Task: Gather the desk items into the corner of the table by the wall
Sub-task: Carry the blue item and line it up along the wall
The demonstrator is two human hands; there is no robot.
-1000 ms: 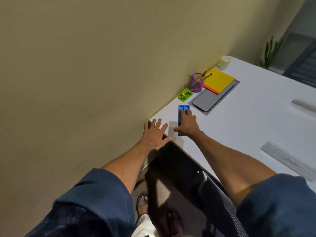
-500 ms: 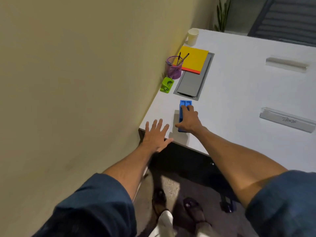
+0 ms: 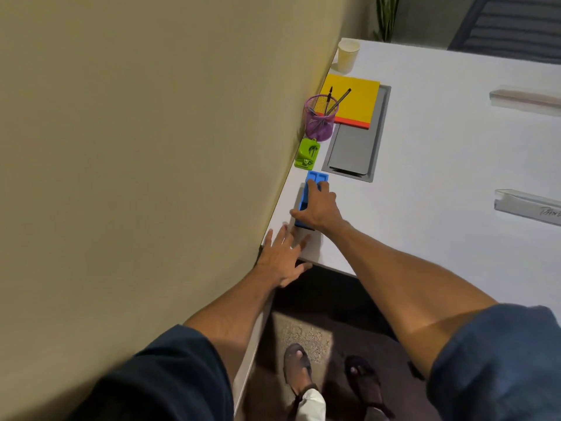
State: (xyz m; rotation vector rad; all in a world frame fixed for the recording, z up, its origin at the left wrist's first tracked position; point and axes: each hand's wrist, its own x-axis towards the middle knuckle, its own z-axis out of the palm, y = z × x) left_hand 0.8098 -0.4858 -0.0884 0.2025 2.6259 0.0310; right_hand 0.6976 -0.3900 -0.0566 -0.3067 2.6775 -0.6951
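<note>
- The blue organiser tray (image 3: 315, 181) is a long, narrow plastic piece with two small open compartments showing at its far end; it lies flat on the white bench (image 3: 440, 183), close to the wall edge and near the front corner
- The right hand (image 3: 318, 208) lies over the tray's near half, fingers draped along the top and thumb against the wall-side face, so the grip is clasped on the tray; that part of the tray is hidden under the palm
- The left hand (image 3: 280, 256) is spread flat and released at the bench's front corner by the wall, holding nothing; its fingertips are blurred
- Just beyond the tray sits a green hole punch (image 3: 308, 154), then a purple mesh pen cup (image 3: 320, 121) with a few pens, all along the wall
- Beside these a yellow notebook (image 3: 353, 98) with an orange strip rests partly on a grey inset panel (image 3: 355, 150)
- A pale paper cup (image 3: 347, 56) stands further back by the wall
- Two clear name stands (image 3: 528, 205) are cut off at the right edge, their writing not legible
</note>
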